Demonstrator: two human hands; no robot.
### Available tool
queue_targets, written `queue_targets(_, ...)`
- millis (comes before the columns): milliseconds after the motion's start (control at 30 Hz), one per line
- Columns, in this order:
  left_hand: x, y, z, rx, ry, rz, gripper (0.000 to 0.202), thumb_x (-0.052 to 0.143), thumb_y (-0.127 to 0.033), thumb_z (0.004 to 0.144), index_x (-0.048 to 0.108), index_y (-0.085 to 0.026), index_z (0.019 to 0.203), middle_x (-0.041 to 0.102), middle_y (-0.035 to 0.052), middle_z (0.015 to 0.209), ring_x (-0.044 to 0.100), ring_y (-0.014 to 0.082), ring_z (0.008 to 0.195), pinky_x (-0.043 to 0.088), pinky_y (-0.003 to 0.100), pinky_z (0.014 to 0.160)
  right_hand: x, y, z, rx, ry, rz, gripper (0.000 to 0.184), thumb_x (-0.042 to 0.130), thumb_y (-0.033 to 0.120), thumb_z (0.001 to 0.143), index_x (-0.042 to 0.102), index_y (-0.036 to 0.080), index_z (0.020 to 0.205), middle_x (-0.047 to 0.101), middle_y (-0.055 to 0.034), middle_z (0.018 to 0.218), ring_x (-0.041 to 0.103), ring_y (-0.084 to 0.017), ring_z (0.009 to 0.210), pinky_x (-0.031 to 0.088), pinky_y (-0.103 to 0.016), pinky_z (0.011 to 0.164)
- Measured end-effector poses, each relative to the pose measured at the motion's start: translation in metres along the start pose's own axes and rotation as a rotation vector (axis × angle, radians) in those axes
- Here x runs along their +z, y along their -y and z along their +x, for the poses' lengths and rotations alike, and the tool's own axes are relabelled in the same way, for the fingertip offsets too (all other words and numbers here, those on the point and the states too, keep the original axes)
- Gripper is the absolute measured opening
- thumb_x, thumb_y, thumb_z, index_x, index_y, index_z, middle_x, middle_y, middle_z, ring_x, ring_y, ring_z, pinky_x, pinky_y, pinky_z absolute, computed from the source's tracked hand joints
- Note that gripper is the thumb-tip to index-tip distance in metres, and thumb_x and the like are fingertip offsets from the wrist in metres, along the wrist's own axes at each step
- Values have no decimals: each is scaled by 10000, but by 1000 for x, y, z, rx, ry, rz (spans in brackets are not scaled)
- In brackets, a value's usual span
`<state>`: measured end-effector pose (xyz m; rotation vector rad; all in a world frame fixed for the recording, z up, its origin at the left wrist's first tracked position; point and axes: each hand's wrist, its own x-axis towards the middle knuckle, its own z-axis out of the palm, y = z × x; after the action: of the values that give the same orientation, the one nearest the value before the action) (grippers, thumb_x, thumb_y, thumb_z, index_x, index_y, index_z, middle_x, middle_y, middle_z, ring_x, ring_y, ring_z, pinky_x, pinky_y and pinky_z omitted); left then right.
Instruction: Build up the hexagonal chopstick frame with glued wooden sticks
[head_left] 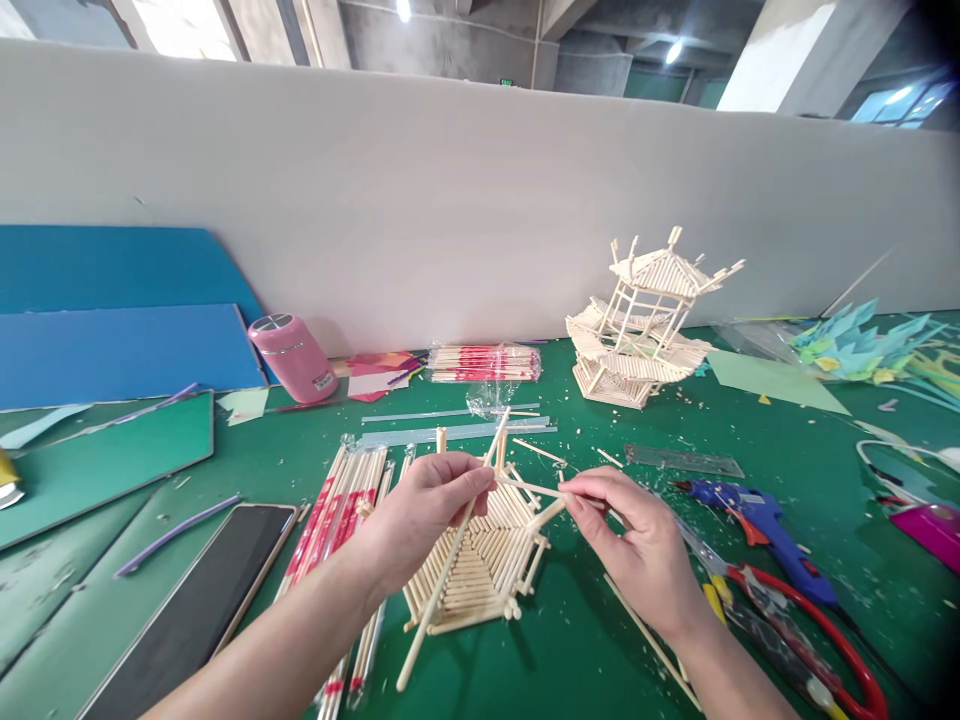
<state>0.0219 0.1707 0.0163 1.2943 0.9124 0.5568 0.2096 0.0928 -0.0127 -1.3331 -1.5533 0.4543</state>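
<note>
My left hand (pixel 420 515) is closed on a long wooden stick (pixel 450 560) that slants from lower left up past my fingers. My right hand (pixel 637 540) pinches a shorter wooden stick (pixel 529 488) that points left toward my left fingers. Both hands hover just above a flat hexagonal panel of glued sticks (pixel 480 570) lying on the green table (pixel 570 640). A pack of wrapped chopsticks (pixel 337 515) lies to the left of the panel, partly under my left wrist.
A finished stick pavilion model (pixel 641 325) stands at the back. A blue glue gun (pixel 757 510) and red-handled cutters (pixel 810 620) lie right of my right hand. A phone (pixel 202 600) lies at left, a pink cylinder (pixel 292 355) and more chopstick packs (pixel 484 362) behind.
</note>
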Motion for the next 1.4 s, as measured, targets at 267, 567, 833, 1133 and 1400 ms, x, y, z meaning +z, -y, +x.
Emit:
queue_targets(267, -2, 2, 1, -26, 24, -66, 263, 491, -368, 806, 566, -143, 692, 495, -17, 568, 378, 93, 525, 281, 243, 532, 0, 0, 1, 25, 4, 10, 94, 530, 203, 808, 615, 211, 846, 606, -27, 826, 572, -148, 736, 452, -256, 636)
queue_targets(567, -3, 2, 1, -63, 20, -88, 284, 505, -400, 792, 590, -134, 737, 526, 2, 615, 428, 105, 561, 315, 245, 556, 3, 3, 0, 56, -14, 10, 96, 521, 224, 811, 609, 212, 846, 604, -35, 823, 569, -160, 714, 449, -264, 611)
queue_targets(833, -4, 1, 0, -29, 58, 19, 283, 517, -399, 785, 545, -155, 645, 493, -22, 572, 378, 93, 525, 298, 246, 552, 4, 5, 2, 76, -18, -4, 105, 507, 245, 815, 604, 206, 821, 597, -33, 781, 556, -152, 660, 437, -258, 567)
queue_targets(1133, -3, 2, -1, -14, 71, 33, 311, 482, -395, 809, 502, -157, 610, 433, -43, 523, 319, 87, 494, 237, 249, 517, 4, 1, -3, 195, 20, 99, 181, 525, 296, 810, 581, 222, 965, 601, -32, 855, 570, -163, 747, 469, -266, 643)
queue_targets(1400, -2, 1, -1, -1, 52, 62, 324, 485, -415, 800, 501, -160, 601, 428, -44, 530, 311, 91, 503, 242, 247, 517, 9, -10, -8, 324, 39, 210, 253, 551, 348, 788, 564, 213, 1001, 613, -45, 898, 564, -176, 768, 465, -274, 643)
